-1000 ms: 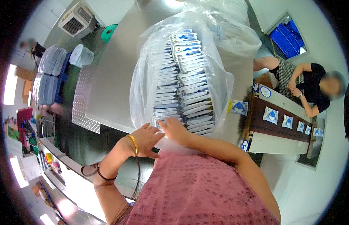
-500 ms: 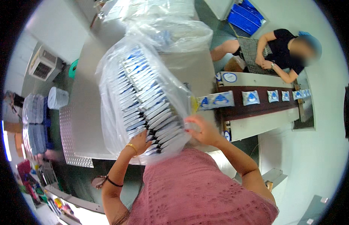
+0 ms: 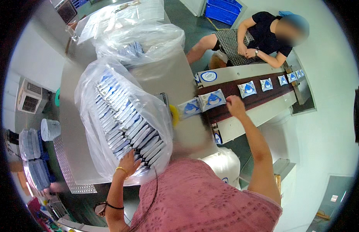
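Just left of half-curled right hand, on left end of dark brown conveyor belt: white-and-blue pillow-shaped packet, long axis pointing toward hand; cannot tell if pinched. Farther off: left hand, at packet rows inside clear plastic bag, hold unclear.

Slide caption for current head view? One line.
Left hand at rows of packets in a clear bag; right hand beside a printed packet at the near end of a dark conveyor belt.
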The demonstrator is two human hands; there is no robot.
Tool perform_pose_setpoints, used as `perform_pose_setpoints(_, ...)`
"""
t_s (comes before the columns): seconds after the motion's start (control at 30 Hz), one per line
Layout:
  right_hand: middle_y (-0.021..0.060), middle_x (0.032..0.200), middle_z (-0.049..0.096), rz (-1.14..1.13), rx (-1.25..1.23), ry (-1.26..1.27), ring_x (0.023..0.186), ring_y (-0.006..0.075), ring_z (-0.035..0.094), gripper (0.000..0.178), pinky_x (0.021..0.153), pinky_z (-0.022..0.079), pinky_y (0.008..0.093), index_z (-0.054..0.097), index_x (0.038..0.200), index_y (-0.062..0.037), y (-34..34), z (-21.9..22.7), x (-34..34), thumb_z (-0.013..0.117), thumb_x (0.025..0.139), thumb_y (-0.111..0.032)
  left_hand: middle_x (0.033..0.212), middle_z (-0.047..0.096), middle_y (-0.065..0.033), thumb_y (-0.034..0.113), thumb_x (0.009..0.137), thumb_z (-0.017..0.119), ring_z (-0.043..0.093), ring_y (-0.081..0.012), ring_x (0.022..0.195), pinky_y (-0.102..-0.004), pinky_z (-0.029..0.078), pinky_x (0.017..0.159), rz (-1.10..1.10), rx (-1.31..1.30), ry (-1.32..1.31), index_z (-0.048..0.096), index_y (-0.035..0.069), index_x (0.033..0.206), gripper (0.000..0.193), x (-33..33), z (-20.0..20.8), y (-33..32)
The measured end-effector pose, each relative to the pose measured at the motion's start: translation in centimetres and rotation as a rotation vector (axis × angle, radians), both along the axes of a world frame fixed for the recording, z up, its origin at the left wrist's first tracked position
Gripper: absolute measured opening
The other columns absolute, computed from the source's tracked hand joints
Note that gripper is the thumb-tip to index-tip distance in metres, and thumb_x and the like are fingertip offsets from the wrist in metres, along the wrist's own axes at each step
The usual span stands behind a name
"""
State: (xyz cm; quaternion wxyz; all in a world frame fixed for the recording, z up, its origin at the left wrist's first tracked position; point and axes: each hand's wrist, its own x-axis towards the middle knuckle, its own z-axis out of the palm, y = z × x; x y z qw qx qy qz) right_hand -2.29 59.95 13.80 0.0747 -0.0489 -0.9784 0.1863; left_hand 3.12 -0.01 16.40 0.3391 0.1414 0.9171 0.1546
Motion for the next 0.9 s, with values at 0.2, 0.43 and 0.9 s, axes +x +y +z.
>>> perform_pose_setpoints(0.2, 0.0143, 0.105, 0.06, -0.256, 0.527, -0.362, 0.103, 0.033, 0.057, 0.025, 0.085, 0.048, 0.0457, 0.058, 0.103, -0.0043, 9.8, 0.4, -2.0, 0.059, 0.079, -0.01, 0.131, 0.045, -0.0243, 0.043, 0.087, 0.056, 0.045, -0.0403, 0.121, -0.0482, 0.035, 0.101, 0.047, -0.026, -0.012, 0.029, -0.001, 0.138, 0.072, 0.0, 1.3, 0.8)
perform_pose_setpoints(0.43, 0.0086, 0.135, 0.047, -0.272, 0.823, -0.601, 0.126, 0.0278, 0.044, 0.043, 0.097, 0.04, 0.049, 0.043, 0.133, -0.0064, 13.7, -1.1, -5.3, 0.048, 0.092, -0.017, 0.13, 0.046, -0.0246, 0.044, 0.086, 0.058, 0.044, -0.0415, 0.12, -0.0474, 0.035, 0.101, 0.056, -0.027, -0.013, 0.034, -0.001, 0.136, 0.071, 0.3, 0.2, 0.2)
perform_pose_setpoints(0.9, 0.0099, 0.103, 0.059, 0.403, 0.603, -0.657, 0.107, 0.0312, 0.049, 0.044, 0.092, 0.044, 0.0411, 0.071, 0.092, -0.01, 7.1, 3.8, -10.0, 0.082, 0.053, -0.028, 0.127, 0.047, -0.0256, 0.045, 0.087, 0.058, 0.046, -0.0425, 0.117, -0.0476, 0.037, 0.1, 0.065, -0.013, -0.005, 0.034, 0.0, 0.137, 0.071, 0.5, 0.6, 0.2)
